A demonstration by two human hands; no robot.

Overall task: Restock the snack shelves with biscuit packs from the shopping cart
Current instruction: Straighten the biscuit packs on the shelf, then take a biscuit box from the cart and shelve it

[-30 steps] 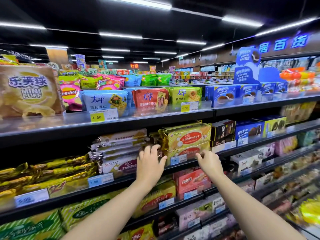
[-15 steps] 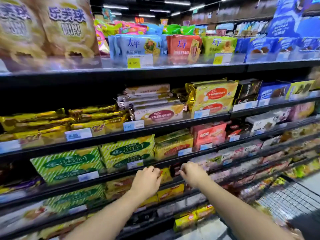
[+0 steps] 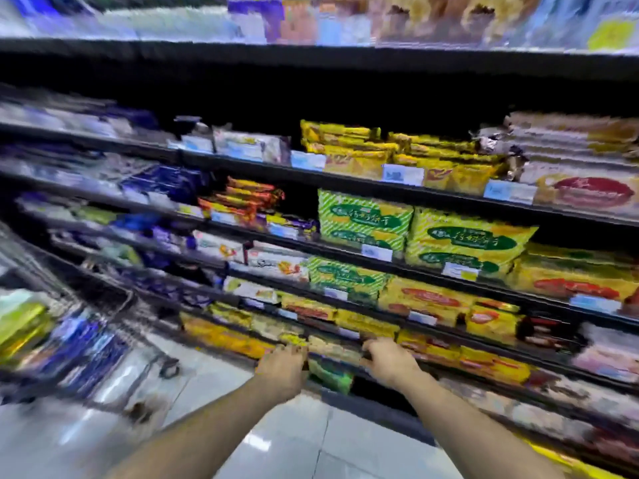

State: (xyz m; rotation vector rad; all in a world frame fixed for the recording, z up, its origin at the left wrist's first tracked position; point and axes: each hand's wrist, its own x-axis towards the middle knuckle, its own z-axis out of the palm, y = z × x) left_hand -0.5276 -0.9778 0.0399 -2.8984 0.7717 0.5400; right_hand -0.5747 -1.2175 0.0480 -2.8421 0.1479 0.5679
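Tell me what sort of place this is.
Most likely a supermarket snack aisle: long black tiered shelves stacked with green-and-yellow striped biscuit packs, small pale price tags along the shelf edges, and a metal wire shopping cart at the left. The frame is motion-blurred.

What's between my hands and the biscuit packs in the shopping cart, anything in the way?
Nothing visible but bare floor and the side wall of the silver wire shopping cart. The left hand and right hand are at a low black shelf; the blurred blue packs lie in the cart to their left.
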